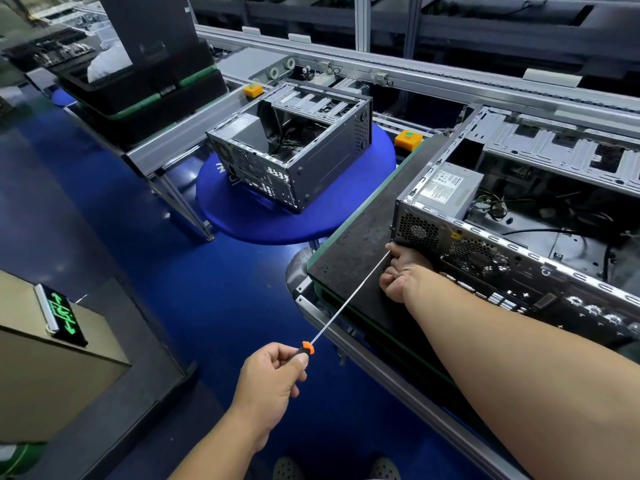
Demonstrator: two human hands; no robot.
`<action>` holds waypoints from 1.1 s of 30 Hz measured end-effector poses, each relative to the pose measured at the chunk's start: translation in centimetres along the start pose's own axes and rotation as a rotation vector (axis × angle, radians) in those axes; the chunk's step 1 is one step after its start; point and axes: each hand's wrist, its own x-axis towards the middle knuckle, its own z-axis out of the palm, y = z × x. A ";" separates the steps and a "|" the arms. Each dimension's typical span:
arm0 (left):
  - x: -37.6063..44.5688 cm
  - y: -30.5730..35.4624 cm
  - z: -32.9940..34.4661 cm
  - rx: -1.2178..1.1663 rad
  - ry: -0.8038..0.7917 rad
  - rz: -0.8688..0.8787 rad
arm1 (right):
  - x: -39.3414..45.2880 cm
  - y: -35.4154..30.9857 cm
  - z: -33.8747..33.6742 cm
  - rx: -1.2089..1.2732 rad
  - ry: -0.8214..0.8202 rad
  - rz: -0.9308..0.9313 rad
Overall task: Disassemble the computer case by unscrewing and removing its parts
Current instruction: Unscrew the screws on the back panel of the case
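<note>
Left hand (273,372) at bottom center grips the orange-collared screwdriver (346,301), its long shaft running up-right to the rear corner of the open computer case (512,244) at right of frame. Right hand (403,271), fingers curled, presses against that corner by the tip. Second case (294,147) sits on blue round table (277,223), center.

The screwdriver (341,304) has a black handle with an orange collar and a silver shaft. The computer case (519,244) is grey metal with honeycomb vent holes, on a black speckled mat (356,244) edged in green. The floor (104,202) is deep blue, and two orange button boxes (408,138) carry green caps.
</note>
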 end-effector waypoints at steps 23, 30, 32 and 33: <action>0.8 -0.1 0.7 -0.041 -0.001 0.013 | -0.3 -0.3 -0.8 0.037 -0.078 0.035; 0.8 -0.6 -0.2 -0.042 0.017 0.012 | 0.5 -0.3 0.1 0.021 -0.044 0.033; 0.9 -0.8 -0.3 -0.036 0.023 0.014 | 0.5 -0.4 0.0 0.015 -0.064 0.040; 0.9 -0.8 -0.4 -0.034 0.024 0.015 | 0.6 -0.4 -0.1 0.023 -0.067 0.043</action>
